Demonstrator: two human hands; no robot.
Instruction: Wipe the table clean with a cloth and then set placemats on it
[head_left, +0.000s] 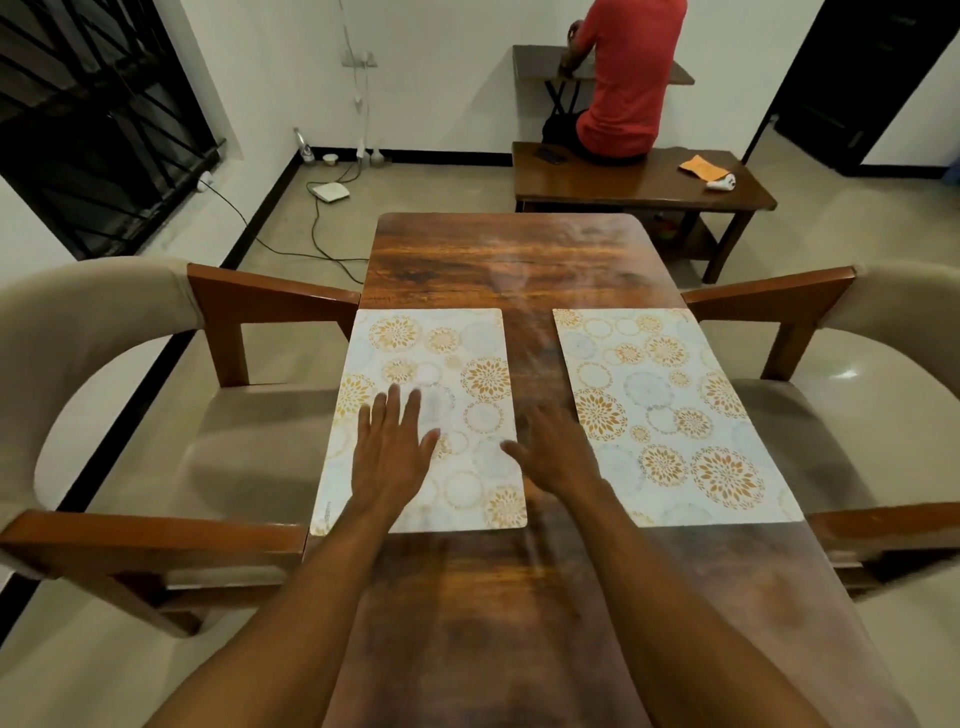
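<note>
Two white placemats with orange flower and circle prints lie side by side on the dark wooden table (498, 260). The left placemat (457, 364) reaches the table's left edge, and my left hand (389, 452) lies flat on its near half with fingers straight and spread. The right placemat (670, 410) lies along the right edge. My right hand (556, 452) hovers or rests over the bare strip of table between the two mats, fingers extended and blurred. An orange cloth (701, 166) lies on the far low table.
Beige padded chairs with wooden arms stand at the left (104, 364) and right (883, 364) of the table. Beyond it a low wooden table (623, 182) holds a small white object, and a person in a red shirt (623, 78) sits on it. Cables cross the floor far left.
</note>
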